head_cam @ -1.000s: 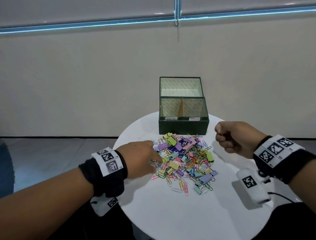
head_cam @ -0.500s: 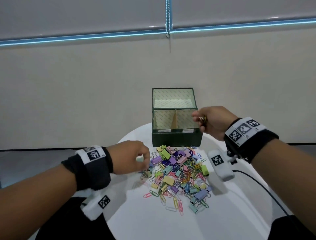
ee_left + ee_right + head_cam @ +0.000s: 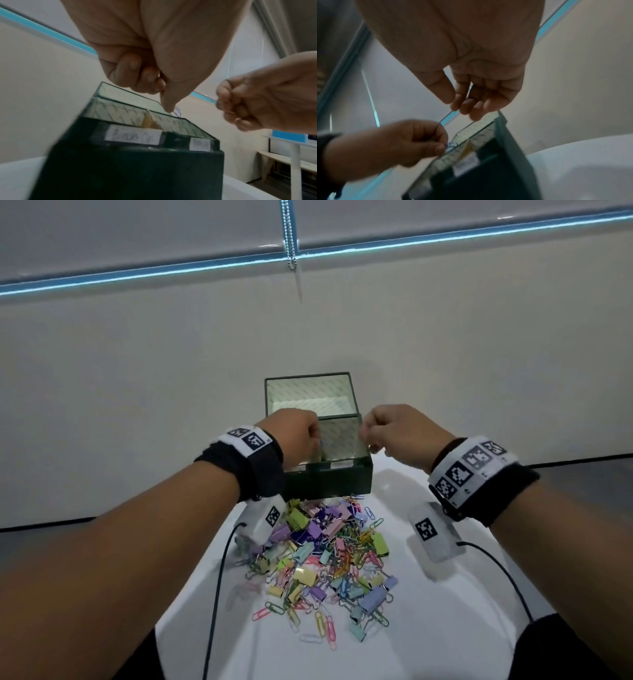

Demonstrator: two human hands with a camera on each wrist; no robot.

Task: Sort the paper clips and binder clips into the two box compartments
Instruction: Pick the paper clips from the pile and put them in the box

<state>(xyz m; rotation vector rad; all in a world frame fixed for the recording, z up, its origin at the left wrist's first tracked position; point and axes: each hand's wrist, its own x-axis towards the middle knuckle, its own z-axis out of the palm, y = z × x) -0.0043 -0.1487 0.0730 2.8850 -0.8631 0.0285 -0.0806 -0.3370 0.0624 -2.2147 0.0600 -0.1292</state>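
Presently, step: both hands hover over the dark green, 2-compartment cardboard box (image 3: 327, 481) at the delivery stage.
Left grip: left hand (image 3: 145, 65) pinches a thin blue wire paper clip (image 3: 177, 113) above the rim.
Right grip: right hand (image 3: 476, 81) has fingers loosely parted; contents cannot be told.
Remaining stock: mixed pastel clip pile (image 3: 322, 563) on the white round bench (image 3: 428, 628).
Next move: judged, release into the compartment labelled for paper clips.

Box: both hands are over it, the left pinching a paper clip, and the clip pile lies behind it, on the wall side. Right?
Not quite. The left hand, pinching a paper clip, and the right hand are over the box, but the clip pile lies in front of it, on the person's side, as the head view shows.
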